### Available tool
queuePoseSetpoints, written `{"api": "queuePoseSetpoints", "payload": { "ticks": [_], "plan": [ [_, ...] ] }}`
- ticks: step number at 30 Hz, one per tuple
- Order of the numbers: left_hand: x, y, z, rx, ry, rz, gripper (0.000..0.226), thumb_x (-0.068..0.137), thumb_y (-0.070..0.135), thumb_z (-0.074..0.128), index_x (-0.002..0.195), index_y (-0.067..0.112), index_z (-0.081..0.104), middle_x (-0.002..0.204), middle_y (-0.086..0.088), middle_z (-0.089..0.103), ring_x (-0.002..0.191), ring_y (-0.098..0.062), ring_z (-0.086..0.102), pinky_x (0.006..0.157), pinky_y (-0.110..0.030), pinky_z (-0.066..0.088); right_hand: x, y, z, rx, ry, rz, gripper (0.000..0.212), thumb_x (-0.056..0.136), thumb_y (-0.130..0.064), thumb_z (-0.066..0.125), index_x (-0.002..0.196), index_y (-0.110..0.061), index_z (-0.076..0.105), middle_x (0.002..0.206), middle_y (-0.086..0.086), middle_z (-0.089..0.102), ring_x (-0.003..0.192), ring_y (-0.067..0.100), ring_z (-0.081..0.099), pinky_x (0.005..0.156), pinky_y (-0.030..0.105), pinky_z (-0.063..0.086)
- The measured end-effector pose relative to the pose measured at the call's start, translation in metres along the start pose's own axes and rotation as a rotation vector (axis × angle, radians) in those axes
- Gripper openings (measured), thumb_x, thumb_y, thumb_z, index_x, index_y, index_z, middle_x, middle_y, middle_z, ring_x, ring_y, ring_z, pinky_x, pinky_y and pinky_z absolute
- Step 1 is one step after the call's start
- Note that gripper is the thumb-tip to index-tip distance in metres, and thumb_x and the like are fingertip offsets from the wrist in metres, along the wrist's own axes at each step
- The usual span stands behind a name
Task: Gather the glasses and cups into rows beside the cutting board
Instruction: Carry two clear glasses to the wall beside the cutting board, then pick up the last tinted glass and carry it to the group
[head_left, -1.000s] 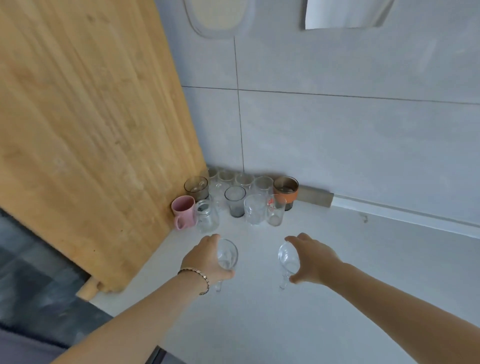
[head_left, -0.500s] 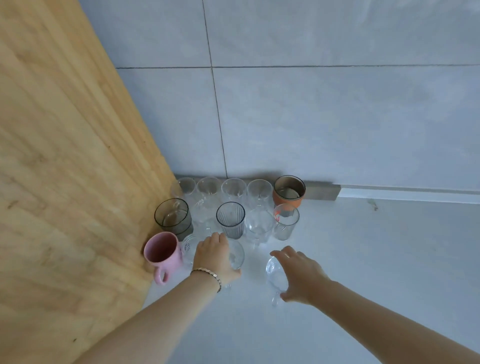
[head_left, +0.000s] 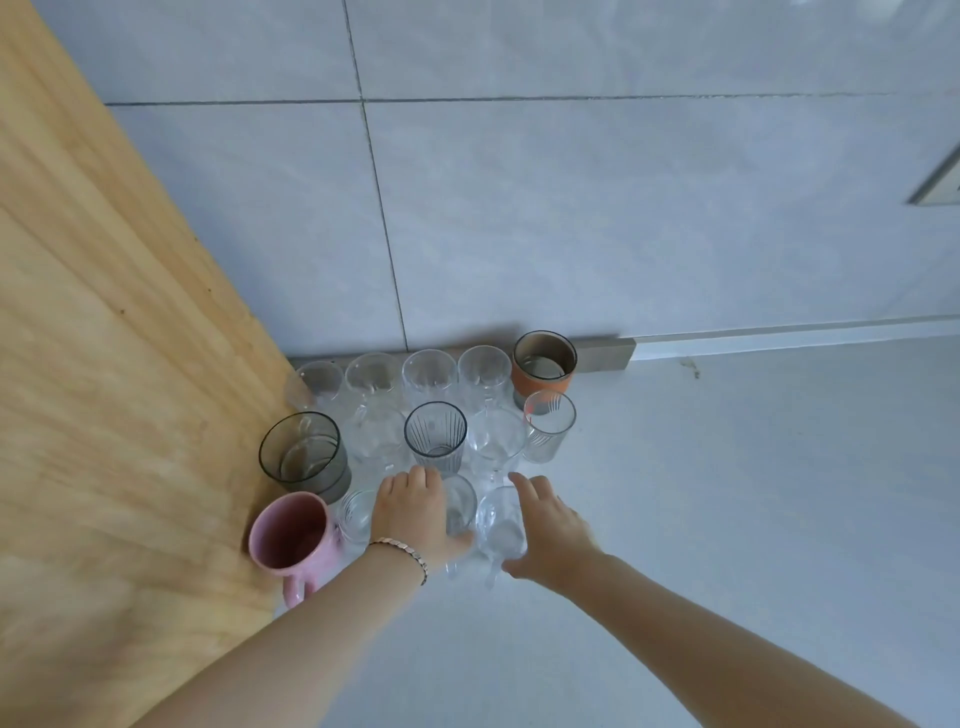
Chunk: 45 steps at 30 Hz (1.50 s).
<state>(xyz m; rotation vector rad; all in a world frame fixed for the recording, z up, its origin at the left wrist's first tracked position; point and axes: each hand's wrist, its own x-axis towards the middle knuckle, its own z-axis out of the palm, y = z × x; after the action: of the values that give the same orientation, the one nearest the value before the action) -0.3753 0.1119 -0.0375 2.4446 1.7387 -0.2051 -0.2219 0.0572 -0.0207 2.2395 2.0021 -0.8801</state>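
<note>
A tall wooden cutting board (head_left: 104, 395) leans at the left. Beside it glasses and cups stand in rows: several clear glasses (head_left: 428, 374) along the wall, ending at an orange-banded cup (head_left: 543, 371); then a smoky glass (head_left: 304, 452), a ribbed grey glass (head_left: 435, 436) and a striped glass (head_left: 548, 426). In the front row stand a pink mug (head_left: 291, 540) and a small clear glass (head_left: 356, 514). My left hand (head_left: 415, 514) grips a clear glass mug (head_left: 461, 506). My right hand (head_left: 550, 530) grips another clear glass mug (head_left: 498, 525) next to it.
A grey tiled wall (head_left: 571, 208) rises right behind the rows. The pale countertop (head_left: 753, 493) stretches to the right and toward me. A grey strip (head_left: 605, 353) runs along the wall's foot.
Both hands carried their glass mugs forward to the front row, and the two mugs came close together. The view tilted down and moved closer to the rows.
</note>
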Motion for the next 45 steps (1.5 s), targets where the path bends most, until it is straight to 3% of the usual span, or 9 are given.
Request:
{"api": "queuePoseSetpoints", "payload": {
  "ticks": [6, 19, 24, 29, 37, 39, 41, 43, 45],
  "plan": [
    [-0.004, -0.009, 0.007, -0.004, 0.055, 0.063, 0.101, 0.071, 0.074, 0.049, 0.142, 0.006, 0.029, 0.130, -0.003, 0.050, 0.117, -0.020, 0.050, 0.103, -0.030, 0.031, -0.009, 0.004, 0.010, 0.171, 0.033, 0.135, 0.091, 0.078, -0.031, 0.072, 0.147, -0.022, 0.013, 0.138, 0.002, 0.036, 0.117, 0.026, 0.054, 0.089, 0.033, 0.047],
    [-0.019, 0.009, -0.015, 0.143, 0.011, -0.029, 0.101, 0.070, 0.074, 0.053, 0.141, 0.006, 0.030, 0.133, -0.006, 0.051, 0.120, -0.022, 0.050, 0.110, -0.037, 0.026, -0.030, 0.033, 0.002, 0.252, -0.130, 0.201, 0.081, 0.082, -0.020, 0.068, 0.146, -0.018, 0.020, 0.143, 0.006, 0.041, 0.129, 0.024, 0.045, 0.104, 0.034, 0.041],
    [-0.033, 0.058, -0.047, 0.106, 0.214, 0.211, 0.077, 0.031, 0.018, 0.093, 0.102, 0.000, 0.069, 0.089, -0.019, 0.069, 0.073, -0.038, 0.067, 0.071, -0.046, 0.056, -0.069, 0.090, -0.014, 0.198, -0.258, 0.259, 0.053, 0.086, -0.030, 0.060, 0.136, -0.022, 0.042, 0.135, 0.001, 0.050, 0.120, 0.021, 0.052, 0.099, 0.034, 0.043],
    [-0.036, 0.174, -0.065, -0.202, -0.217, 0.297, 0.032, 0.086, 0.019, 0.051, 0.118, 0.016, 0.056, 0.116, -0.001, 0.062, 0.106, -0.022, 0.060, 0.089, -0.028, 0.046, -0.143, 0.178, -0.036, 0.252, -0.187, 0.388, 0.047, 0.088, -0.035, 0.055, 0.133, -0.025, 0.044, 0.130, -0.003, 0.053, 0.116, 0.018, 0.055, 0.097, 0.032, 0.044],
    [-0.107, 0.440, -0.036, -0.140, -0.491, 0.583, 0.026, 0.086, 0.027, 0.049, 0.110, 0.019, 0.056, 0.114, 0.000, 0.059, 0.092, -0.019, 0.052, 0.083, -0.026, 0.043, -0.336, 0.367, -0.061, 0.284, -0.021, 0.661, 0.045, 0.091, -0.033, 0.050, 0.134, -0.020, 0.043, 0.134, 0.001, 0.051, 0.120, 0.021, 0.052, 0.096, 0.032, 0.043],
    [-0.136, 0.505, -0.033, -0.094, -0.501, 0.643, 0.006, 0.086, 0.025, 0.049, 0.088, 0.023, 0.054, 0.095, -0.001, 0.054, 0.084, -0.021, 0.046, 0.073, -0.026, 0.040, -0.390, 0.414, -0.065, 0.263, -0.012, 0.707, 0.045, 0.092, -0.031, 0.049, 0.134, -0.015, 0.043, 0.135, 0.003, 0.051, 0.123, 0.023, 0.049, 0.098, 0.033, 0.042],
    [-0.166, 0.566, -0.034, -0.048, -0.508, 0.733, 0.014, 0.084, 0.024, 0.049, 0.070, 0.027, 0.047, 0.087, -0.001, 0.047, 0.080, -0.021, 0.041, 0.061, -0.026, 0.036, -0.444, 0.455, -0.068, 0.256, 0.003, 0.775, 0.045, 0.092, -0.029, 0.048, 0.134, -0.013, 0.044, 0.136, 0.006, 0.049, 0.123, 0.026, 0.049, 0.098, 0.035, 0.043],
    [-0.190, 0.624, -0.037, -0.019, -0.512, 0.810, 0.010, 0.085, 0.025, 0.049, 0.084, 0.025, 0.059, 0.096, -0.006, 0.056, 0.085, -0.024, 0.049, 0.071, -0.028, 0.045, -0.493, 0.496, -0.069, 0.275, 0.024, 0.858, 0.033, 0.092, -0.028, 0.048, 0.123, -0.015, 0.052, 0.123, 0.004, 0.055, 0.115, 0.029, 0.052, 0.088, 0.034, 0.046],
    [-0.211, 0.678, -0.038, -0.012, -0.513, 0.872, 0.011, 0.086, 0.026, 0.049, 0.088, 0.023, 0.060, 0.099, -0.009, 0.059, 0.086, -0.025, 0.051, 0.081, -0.027, 0.045, -0.538, 0.533, -0.069, 0.280, 0.035, 0.937, 0.010, 0.090, -0.026, 0.048, 0.085, -0.021, 0.055, 0.086, -0.002, 0.053, 0.094, 0.027, 0.051, 0.072, 0.029, 0.044]
  ]
}}
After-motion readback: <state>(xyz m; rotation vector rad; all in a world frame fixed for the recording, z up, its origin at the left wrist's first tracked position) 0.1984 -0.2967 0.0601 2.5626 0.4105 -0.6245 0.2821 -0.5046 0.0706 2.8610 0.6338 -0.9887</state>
